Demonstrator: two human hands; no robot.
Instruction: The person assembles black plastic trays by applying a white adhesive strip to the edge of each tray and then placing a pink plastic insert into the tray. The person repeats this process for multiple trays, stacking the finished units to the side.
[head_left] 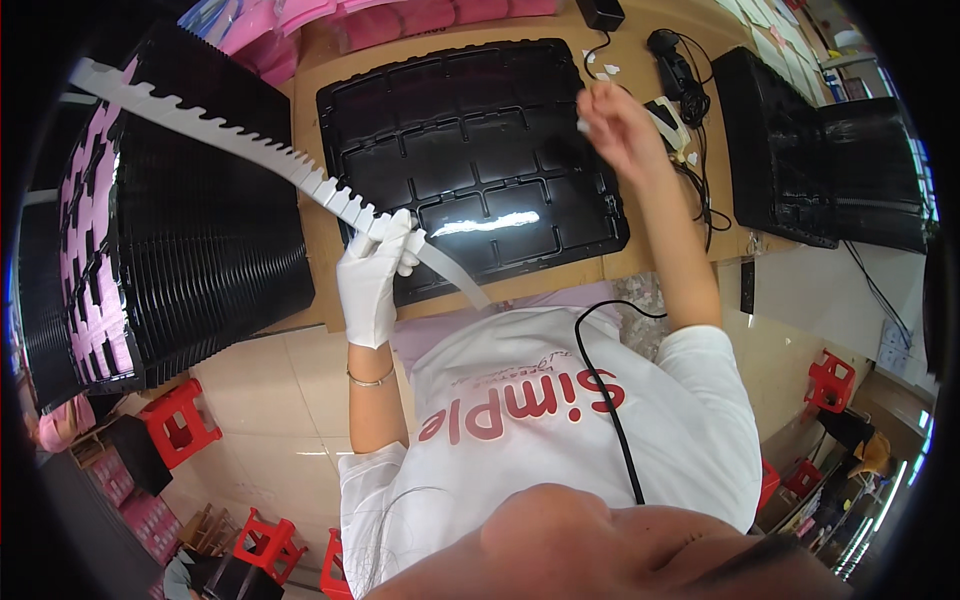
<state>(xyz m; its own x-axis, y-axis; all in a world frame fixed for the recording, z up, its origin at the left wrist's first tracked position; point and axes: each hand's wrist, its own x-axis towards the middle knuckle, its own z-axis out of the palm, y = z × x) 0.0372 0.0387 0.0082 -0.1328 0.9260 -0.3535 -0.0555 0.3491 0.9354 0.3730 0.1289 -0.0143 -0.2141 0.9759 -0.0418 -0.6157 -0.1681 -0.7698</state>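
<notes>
My left hand [375,275], in a white glove, is closed around a long white strip [230,135] with a notched, tooth-like edge. The strip slants up to the far left, and its short smooth tail [455,272] hangs toward my shirt. In front of me lies a wide black plastic tray [480,165] with raised ridges and a shiny surface. My bare right hand [622,130] is over the tray's far right corner, fingers curled in. A small white bit shows at one fingertip; what the fingers hold, if anything, is unclear.
A tall stack of black trays [215,230] stands at the left, with pink pieces [95,240] beside it. More black trays [775,150] are at the right. Cables [700,110] and small white scraps [612,70] lie on the brown tabletop [310,80]. Red stools [180,422] stand on the floor.
</notes>
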